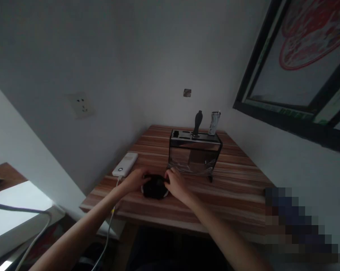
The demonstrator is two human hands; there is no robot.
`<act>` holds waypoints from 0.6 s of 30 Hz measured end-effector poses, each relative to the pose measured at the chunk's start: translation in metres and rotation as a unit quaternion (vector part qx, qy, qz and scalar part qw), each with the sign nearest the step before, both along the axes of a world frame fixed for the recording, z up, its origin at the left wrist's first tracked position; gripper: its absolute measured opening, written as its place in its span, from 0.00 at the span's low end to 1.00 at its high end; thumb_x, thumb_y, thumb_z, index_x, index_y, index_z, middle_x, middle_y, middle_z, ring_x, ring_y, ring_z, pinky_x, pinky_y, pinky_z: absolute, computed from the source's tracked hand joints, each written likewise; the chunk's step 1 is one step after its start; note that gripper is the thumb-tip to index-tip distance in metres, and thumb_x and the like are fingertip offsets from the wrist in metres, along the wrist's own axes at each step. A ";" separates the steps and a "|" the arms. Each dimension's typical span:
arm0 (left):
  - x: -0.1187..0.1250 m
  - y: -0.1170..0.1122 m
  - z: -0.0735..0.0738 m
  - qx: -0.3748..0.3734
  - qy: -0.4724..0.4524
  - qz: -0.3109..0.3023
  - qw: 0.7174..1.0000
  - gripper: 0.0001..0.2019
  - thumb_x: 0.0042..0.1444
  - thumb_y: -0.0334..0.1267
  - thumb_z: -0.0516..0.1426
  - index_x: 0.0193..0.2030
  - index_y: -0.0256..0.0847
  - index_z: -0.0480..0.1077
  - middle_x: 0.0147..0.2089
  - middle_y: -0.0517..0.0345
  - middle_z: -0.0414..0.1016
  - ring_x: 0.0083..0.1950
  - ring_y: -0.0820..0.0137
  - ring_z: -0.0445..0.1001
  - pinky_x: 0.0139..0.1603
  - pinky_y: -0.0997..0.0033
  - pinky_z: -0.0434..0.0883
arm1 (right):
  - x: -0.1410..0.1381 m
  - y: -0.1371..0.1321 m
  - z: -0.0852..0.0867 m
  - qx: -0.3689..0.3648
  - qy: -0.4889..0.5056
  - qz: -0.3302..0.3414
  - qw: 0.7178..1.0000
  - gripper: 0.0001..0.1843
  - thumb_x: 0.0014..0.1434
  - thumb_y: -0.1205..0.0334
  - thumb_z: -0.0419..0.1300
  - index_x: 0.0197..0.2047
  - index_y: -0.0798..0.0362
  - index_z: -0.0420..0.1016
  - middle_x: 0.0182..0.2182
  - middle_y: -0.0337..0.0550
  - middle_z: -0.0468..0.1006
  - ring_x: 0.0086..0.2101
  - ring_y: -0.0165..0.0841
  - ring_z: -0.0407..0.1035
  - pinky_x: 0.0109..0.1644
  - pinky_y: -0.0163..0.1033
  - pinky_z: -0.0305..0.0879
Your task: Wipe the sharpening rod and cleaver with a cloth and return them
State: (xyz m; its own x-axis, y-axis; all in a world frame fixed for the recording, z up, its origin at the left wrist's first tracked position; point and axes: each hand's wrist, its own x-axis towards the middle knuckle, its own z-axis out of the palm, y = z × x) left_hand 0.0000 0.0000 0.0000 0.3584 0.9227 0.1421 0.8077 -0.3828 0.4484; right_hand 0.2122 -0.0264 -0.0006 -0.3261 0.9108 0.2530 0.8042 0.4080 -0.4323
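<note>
- Head view: the left hand (136, 178) pinches the left edge of a black, rounded object (155, 188) on the brown, striped wooden bench (229, 207).
- The right hand (175, 183) pinches its right edge.
- Behind stands a black-framed, clear-sided rack (201, 155).

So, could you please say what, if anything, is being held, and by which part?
The left hand and right hand touch a black object on opposite sides near its far edge; whether they grip it is unclear.
</note>
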 end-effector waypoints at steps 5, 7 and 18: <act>0.027 -0.019 0.006 -0.031 -0.048 -0.054 0.997 0.08 0.53 0.35 0.55 0.40 0.40 0.72 0.37 0.58 0.78 0.39 0.68 0.75 0.38 0.74 0.67 | 0.042 -0.019 -0.010 0.007 0.152 0.024 0.988 0.07 0.56 0.68 0.54 0.39 0.51 0.62 0.36 0.38 0.72 0.39 0.30 0.69 0.45 0.36 0.65; 0.046 -0.021 0.007 -0.048 -0.065 -0.086 0.993 0.07 0.53 0.35 0.56 0.39 0.39 0.72 0.36 0.60 0.78 0.38 0.70 0.75 0.37 0.76 0.68 | 0.063 -0.024 -0.014 -0.001 0.262 0.030 0.965 0.05 0.57 0.66 0.53 0.38 0.50 0.62 0.34 0.37 0.71 0.37 0.31 0.69 0.44 0.38 0.66; 0.133 -0.023 -0.021 -0.009 -0.054 -0.102 0.993 0.12 0.57 0.31 0.52 0.47 0.40 0.70 0.45 0.53 0.77 0.47 0.65 0.74 0.50 0.69 0.67 | 0.133 -0.032 -0.044 -0.027 0.342 -0.041 0.938 0.11 0.52 0.61 0.56 0.41 0.50 0.66 0.38 0.42 0.74 0.42 0.36 0.70 0.48 0.45 0.66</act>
State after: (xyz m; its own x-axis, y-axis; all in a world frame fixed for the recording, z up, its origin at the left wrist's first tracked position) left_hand 0.1332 -0.0231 -0.0211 0.5217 0.8352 0.1742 0.6609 -0.5247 0.5366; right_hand 0.3453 -0.0587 -0.0444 -0.0322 0.9431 0.3310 0.3592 0.3200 -0.8767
